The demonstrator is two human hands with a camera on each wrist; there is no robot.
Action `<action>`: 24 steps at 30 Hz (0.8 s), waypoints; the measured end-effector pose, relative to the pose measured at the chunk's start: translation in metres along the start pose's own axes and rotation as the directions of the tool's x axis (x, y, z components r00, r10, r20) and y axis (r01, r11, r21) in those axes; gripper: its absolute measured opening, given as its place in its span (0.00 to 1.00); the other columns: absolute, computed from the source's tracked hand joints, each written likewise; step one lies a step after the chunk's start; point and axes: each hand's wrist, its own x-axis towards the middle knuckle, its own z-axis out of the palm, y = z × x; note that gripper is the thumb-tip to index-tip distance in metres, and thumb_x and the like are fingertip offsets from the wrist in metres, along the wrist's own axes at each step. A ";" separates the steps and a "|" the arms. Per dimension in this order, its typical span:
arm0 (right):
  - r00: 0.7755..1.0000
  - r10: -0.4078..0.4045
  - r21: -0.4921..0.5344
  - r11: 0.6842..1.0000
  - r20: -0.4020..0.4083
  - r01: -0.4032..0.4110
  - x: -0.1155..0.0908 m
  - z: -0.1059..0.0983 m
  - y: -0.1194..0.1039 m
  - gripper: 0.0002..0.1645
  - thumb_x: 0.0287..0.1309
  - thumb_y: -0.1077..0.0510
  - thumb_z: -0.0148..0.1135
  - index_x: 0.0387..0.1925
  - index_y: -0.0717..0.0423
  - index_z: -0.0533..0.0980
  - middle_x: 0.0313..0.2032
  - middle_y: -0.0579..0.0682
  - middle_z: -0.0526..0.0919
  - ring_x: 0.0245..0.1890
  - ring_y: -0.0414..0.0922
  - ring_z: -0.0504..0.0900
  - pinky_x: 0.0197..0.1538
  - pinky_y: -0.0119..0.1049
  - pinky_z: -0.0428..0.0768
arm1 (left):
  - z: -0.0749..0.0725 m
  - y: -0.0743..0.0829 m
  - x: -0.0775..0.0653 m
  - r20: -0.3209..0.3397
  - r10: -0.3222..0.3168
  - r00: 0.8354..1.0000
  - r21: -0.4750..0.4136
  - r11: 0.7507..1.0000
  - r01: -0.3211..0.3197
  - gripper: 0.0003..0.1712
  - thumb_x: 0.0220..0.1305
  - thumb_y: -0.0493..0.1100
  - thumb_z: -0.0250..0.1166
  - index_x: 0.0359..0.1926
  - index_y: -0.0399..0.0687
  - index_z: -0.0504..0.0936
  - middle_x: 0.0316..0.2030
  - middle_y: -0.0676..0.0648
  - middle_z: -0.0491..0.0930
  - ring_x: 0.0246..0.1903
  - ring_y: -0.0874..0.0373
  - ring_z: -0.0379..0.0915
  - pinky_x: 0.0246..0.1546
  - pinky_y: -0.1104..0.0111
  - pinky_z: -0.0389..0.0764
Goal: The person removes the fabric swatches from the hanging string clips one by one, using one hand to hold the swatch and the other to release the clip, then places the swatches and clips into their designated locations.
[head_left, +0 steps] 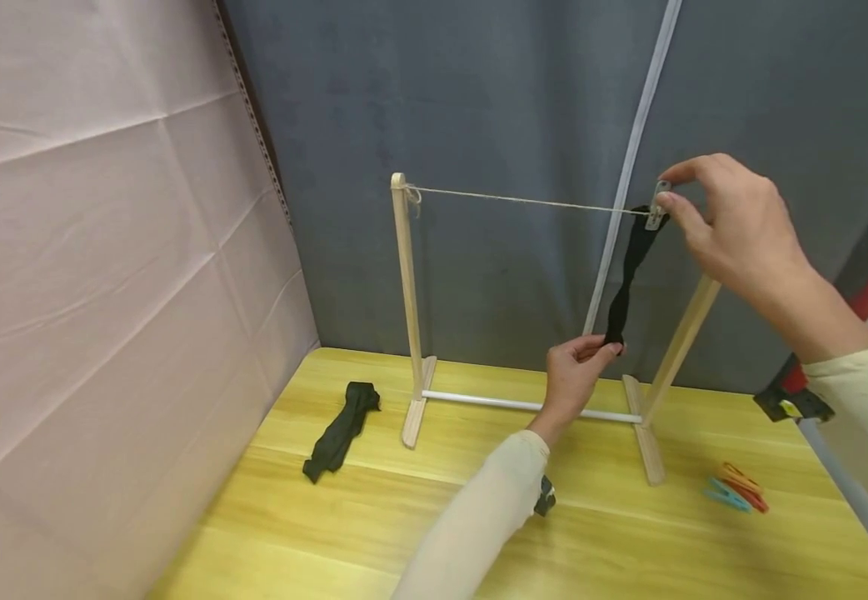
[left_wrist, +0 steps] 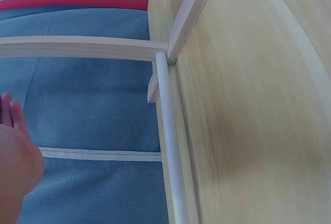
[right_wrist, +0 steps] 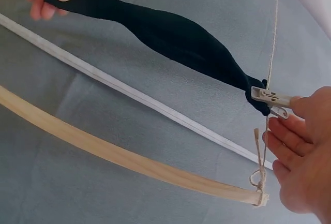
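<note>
A black sock point(head_left: 629, 275) hangs from the string point(head_left: 516, 199) near its right end. At the top of the sock, a grey clothespin point(right_wrist: 270, 96) bites the cloth and the string together. My right hand point(head_left: 745, 221) pinches the handle end of this clothespin between thumb and fingers. Lower down, my left hand point(head_left: 573, 371) pinches the sock's bottom end, with the thumb over the cloth in the right wrist view. Only part of the left hand point(left_wrist: 18, 157) shows in the left wrist view, and the sock is out of sight there.
The string runs between two wooden posts point(head_left: 407, 292) joined by a white bar point(head_left: 479, 402). Another black sock point(head_left: 341, 432) lies on the yellow wooden table point(head_left: 291, 533), left of the stand. Several coloured clothespins point(head_left: 740, 488) lie at the right. A grey curtain point(head_left: 494, 100) hangs behind.
</note>
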 end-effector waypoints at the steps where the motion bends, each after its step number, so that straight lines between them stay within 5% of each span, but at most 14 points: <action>1: 1.000 -0.009 -0.004 1.000 -0.018 0.009 0.000 0.001 0.000 0.22 0.80 0.52 0.56 0.65 0.60 0.78 0.62 0.66 0.80 0.33 0.51 0.71 0.38 0.40 0.64 | 0.000 0.000 0.000 -0.004 0.003 1.000 -0.004 1.000 -0.003 0.11 0.70 0.40 0.72 0.50 0.41 0.91 0.45 0.35 0.91 0.47 0.34 0.89 0.47 0.74 0.89; 5: 0.994 -0.035 0.010 0.999 -0.105 0.037 -0.001 0.005 0.002 0.18 0.76 0.54 0.62 0.59 0.58 0.82 0.57 0.62 0.86 0.28 0.37 0.66 0.37 0.34 0.62 | -0.001 0.000 0.003 -0.022 0.024 0.999 -0.013 1.000 -0.024 0.10 0.70 0.40 0.72 0.48 0.41 0.91 0.44 0.35 0.91 0.45 0.39 0.90 0.46 0.73 0.89; 12: 0.959 -0.076 0.047 0.995 -0.272 0.092 -0.002 0.009 0.004 0.11 0.71 0.57 0.68 0.49 0.59 0.87 0.47 0.60 0.91 0.27 0.12 0.58 0.35 0.22 0.60 | 0.000 0.008 0.010 -0.030 0.059 0.998 -0.041 0.997 -0.060 0.10 0.70 0.39 0.71 0.46 0.37 0.91 0.43 0.32 0.91 0.38 0.64 0.91 0.46 0.72 0.89; 19: 0.921 -0.098 0.063 0.989 -0.376 0.131 -0.001 0.010 0.005 0.11 0.71 0.56 0.69 0.46 0.59 0.88 0.44 0.61 0.92 0.41 0.02 0.62 0.36 0.11 0.58 | 0.003 0.015 0.012 -0.002 0.066 0.998 -0.094 0.993 -0.066 0.11 0.71 0.37 0.70 0.49 0.34 0.89 0.45 0.30 0.89 0.47 0.38 0.90 0.47 0.70 0.90; 24: 0.912 -0.084 0.074 0.990 -0.401 0.123 -0.002 0.006 0.005 0.13 0.72 0.54 0.67 0.46 0.60 0.88 0.44 0.62 0.92 0.32 0.08 0.62 0.34 0.15 0.57 | 0.004 0.019 0.011 0.016 0.063 0.998 -0.101 0.993 -0.061 0.11 0.71 0.38 0.70 0.49 0.34 0.88 0.46 0.30 0.89 0.46 0.50 0.92 0.48 0.70 0.90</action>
